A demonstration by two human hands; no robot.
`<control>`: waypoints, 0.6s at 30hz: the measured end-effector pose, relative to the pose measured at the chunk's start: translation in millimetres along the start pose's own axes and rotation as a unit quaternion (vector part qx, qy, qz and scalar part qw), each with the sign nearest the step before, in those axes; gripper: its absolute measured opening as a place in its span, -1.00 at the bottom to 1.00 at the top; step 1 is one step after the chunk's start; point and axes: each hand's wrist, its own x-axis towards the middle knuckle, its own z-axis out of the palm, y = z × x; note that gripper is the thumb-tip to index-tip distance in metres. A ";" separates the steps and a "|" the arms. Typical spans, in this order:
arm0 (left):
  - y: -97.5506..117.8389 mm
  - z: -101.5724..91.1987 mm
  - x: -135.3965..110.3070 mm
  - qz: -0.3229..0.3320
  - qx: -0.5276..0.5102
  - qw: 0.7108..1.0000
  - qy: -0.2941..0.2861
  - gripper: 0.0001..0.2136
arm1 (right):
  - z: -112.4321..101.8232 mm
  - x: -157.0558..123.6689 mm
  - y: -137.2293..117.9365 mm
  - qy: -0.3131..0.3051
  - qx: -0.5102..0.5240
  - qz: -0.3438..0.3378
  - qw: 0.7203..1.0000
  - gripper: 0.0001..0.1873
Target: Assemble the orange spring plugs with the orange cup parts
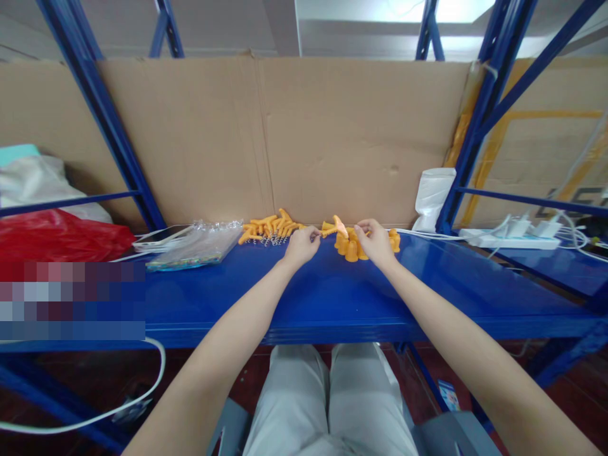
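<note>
My left hand has its thumb and fingers pinched together beside an orange tapered piece. Whether it grips that piece or something smaller is hidden. A bright orange T-shaped handle shows between my hands, above a cluster of orange cup-shaped caps. My right hand hovers over these caps, its fingers bent and the thumb apart from them, with nothing visible between. Left of my left hand lies a pile of orange-handled corkscrews, their metal spirals pointing toward me.
Clear plastic bags lie left on the blue shelf, near a red bag. A white pouch and a power strip with cables are at right. Cardboard walls the back; blue posts stand both sides.
</note>
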 end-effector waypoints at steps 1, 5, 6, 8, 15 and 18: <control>-4.1 -0.6 1.4 -0.012 0.004 1.000 0.008 -0.84 | -0.4 -0.4 -0.5 -0.005 -0.002 -0.001 1.000 -0.84; -18.7 -2.9 6.4 -0.096 -0.021 0.994 0.037 -0.83 | -0.7 -1.4 0.3 -0.029 -0.022 -0.013 0.999 -0.87; -21.9 -3.5 7.4 -0.124 -0.038 0.991 0.043 -0.83 | -0.3 -1.5 0.9 -0.034 -0.026 -0.018 0.999 -0.87; -27.9 -5.2 9.5 -0.182 -0.082 0.978 0.055 -0.82 | 0.7 -1.6 2.0 -0.043 -0.033 -0.022 0.998 -0.86; -45.0 -19.7 15.2 -0.347 -0.239 0.897 0.136 -0.71 | 3.0 -0.9 2.8 -0.065 -0.053 -0.022 0.996 -0.86; -53.2 -28.6 16.5 -0.377 -0.265 0.872 0.165 -0.65 | 2.7 -1.2 2.3 -0.073 -0.059 -0.022 0.995 -0.88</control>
